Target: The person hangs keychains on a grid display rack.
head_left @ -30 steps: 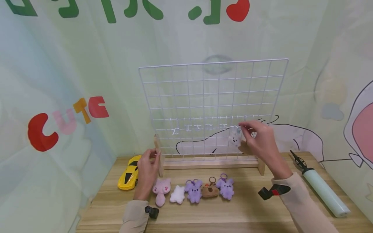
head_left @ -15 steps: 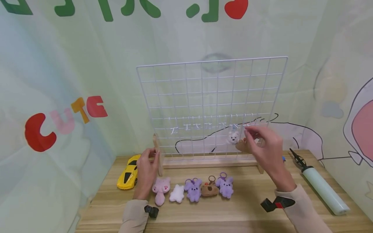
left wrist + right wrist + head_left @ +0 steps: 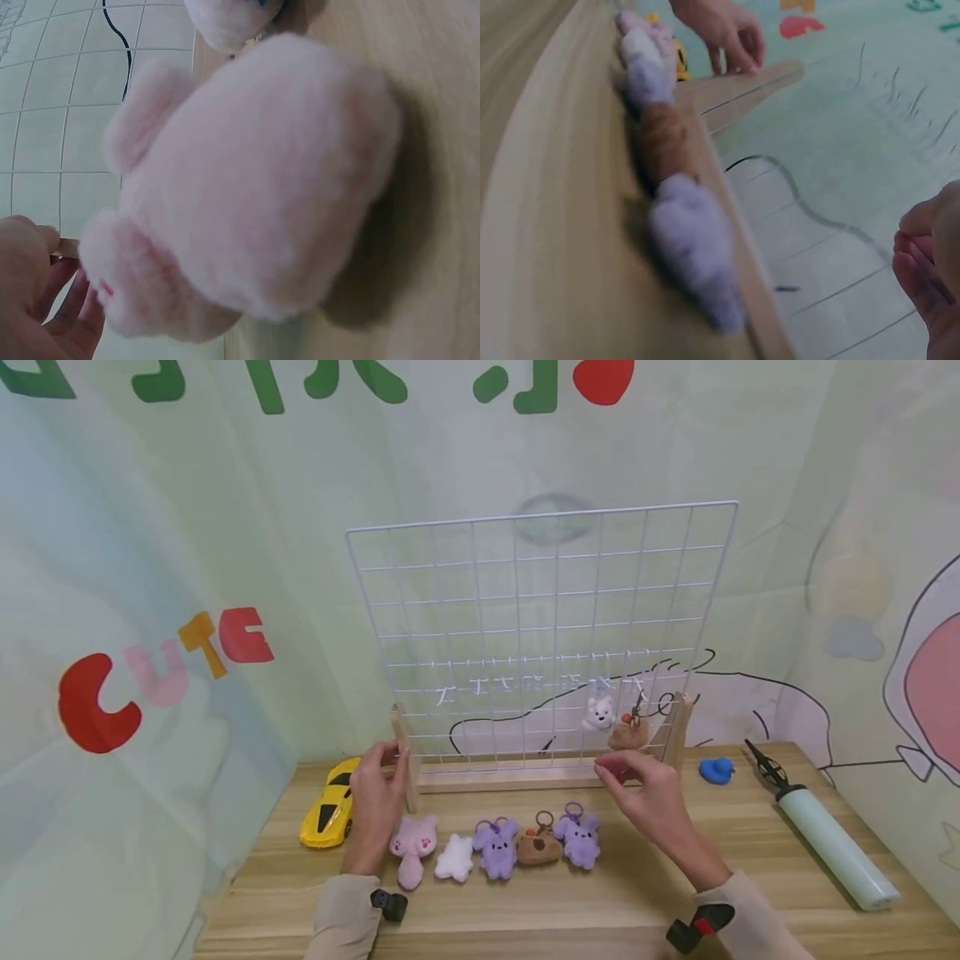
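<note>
My left hand (image 3: 377,802) pinches the left wooden upright (image 3: 402,760) of a white wire grid rack (image 3: 555,635); the wrist view shows thumb and fingers on the wood. My right hand (image 3: 647,795), fingers loosely bent and holding nothing, is in front of the rack's base. Below and left of it lies a purple plush keychain (image 3: 581,842), the last in a row with a brown plush keychain (image 3: 538,847), another purple plush keychain (image 3: 497,850), a white plush (image 3: 454,858) and a pink plush (image 3: 412,852). A white bear plush (image 3: 599,713) and a brown plush (image 3: 628,732) hang from hooks on the grid.
Several white hooks (image 3: 503,683) line the grid left of the hanging plushes. A yellow toy car (image 3: 330,806) stands beside my left hand. At the right are a blue toy (image 3: 717,770) and a pale green hand pump (image 3: 836,847) on the wooden table (image 3: 480,914).
My right hand has let go of the brown plush, now hanging on its hook, and moved down and slightly left. The blue toy has come into full view. My left hand stays on the upright.
</note>
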`<state>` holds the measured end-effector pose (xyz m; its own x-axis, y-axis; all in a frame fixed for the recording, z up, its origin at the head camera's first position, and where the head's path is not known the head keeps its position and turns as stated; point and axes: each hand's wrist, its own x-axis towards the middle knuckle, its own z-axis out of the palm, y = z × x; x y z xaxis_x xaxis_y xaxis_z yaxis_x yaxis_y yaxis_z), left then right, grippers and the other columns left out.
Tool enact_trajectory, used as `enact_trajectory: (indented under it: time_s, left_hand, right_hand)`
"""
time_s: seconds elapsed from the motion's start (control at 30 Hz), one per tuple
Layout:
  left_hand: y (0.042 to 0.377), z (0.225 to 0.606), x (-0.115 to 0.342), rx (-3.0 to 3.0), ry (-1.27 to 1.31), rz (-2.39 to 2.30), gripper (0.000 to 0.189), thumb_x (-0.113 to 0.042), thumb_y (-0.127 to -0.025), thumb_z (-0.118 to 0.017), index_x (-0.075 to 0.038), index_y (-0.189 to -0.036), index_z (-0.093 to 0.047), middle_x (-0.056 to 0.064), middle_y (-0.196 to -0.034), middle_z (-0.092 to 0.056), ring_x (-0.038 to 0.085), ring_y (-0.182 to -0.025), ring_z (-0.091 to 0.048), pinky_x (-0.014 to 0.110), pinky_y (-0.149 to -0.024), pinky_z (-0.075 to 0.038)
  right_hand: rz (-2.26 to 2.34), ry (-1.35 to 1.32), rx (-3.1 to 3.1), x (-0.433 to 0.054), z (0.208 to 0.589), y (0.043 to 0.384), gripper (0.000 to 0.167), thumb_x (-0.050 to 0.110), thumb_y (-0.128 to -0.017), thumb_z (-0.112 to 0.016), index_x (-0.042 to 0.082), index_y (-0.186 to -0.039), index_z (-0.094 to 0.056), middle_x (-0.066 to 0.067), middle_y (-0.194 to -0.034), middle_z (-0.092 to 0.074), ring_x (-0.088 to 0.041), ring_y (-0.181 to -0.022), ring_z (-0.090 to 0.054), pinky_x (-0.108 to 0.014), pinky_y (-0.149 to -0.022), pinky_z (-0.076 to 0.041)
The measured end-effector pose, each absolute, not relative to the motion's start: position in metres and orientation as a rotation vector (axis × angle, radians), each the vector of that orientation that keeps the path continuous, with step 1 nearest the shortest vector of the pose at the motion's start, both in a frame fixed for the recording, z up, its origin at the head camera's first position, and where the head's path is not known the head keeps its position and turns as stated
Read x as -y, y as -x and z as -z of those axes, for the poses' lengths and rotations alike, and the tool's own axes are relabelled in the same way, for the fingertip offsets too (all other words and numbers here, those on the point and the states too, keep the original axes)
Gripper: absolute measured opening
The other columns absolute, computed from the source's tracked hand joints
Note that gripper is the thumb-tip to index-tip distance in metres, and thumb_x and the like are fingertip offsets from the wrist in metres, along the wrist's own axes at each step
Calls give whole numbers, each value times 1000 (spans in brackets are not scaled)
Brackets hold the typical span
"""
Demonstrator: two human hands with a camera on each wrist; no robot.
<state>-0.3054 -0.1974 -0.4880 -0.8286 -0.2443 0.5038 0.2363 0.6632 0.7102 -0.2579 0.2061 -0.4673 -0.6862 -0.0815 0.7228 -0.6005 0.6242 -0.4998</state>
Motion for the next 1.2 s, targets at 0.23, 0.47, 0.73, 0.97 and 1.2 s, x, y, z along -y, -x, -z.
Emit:
enact_trajectory:
  time_s: [0.23, 0.47, 0.73, 0.97, 1.2]
  left_hand:
    - [305, 488, 196, 2289, -7, 1102, 28, -26, -108, -69, -6, -128, -69, 15, -119, -75, 33, -109, -77, 49, -88, -70]
    - [307, 486, 192, 2289, -14, 1154, 31, -28, -108, -69, -7, -131, -69, 14, -121, -75, 32, -110, -77, 49, -90, -69]
    - [307, 486, 194, 2301, -34, 1150, 31, -25, -105, -74, -6, -129, -69, 15, -118, -77, 32, -106, -79, 48, -90, -69]
    - [305, 484, 202, 2311, -47, 1126, 31, -22, -105, -74, -4, -130, -68, 17, -117, -77, 34, -106, -79, 49, -90, -69]
    - [307, 488, 198, 2303, -42, 1138, 31, -23, -106, -73, -5, -130, -67, 18, -117, -77, 35, -105, -79, 50, -90, -69]
  right_hand:
    - [-1300, -469, 2493, -214, 504, 273, 13, 3, -94, -82, 6, -107, -80, -4, -94, -81, -6, -82, -71, -20, -76, -63]
    - [-1390, -592, 2677, -222, 521, 284, 22, 9, -95, -82, -2, -113, -77, -8, -97, -79, -7, -85, -70, -21, -78, -63]
    - [-1366, -606, 2725, -214, 528, 291, 26, 19, -92, -87, 2, -111, -79, -3, -94, -76, -4, -82, -66, -19, -74, -58]
    - [-1367, -578, 2736, -202, 533, 292, 24, 19, -91, -87, 4, -110, -81, -1, -90, -73, -5, -80, -62, -19, -71, -55]
    - [-1335, -576, 2757, -206, 533, 290, 20, 19, -92, -87, 7, -107, -82, 1, -88, -71, -5, -78, -60, -20, -69, -53]
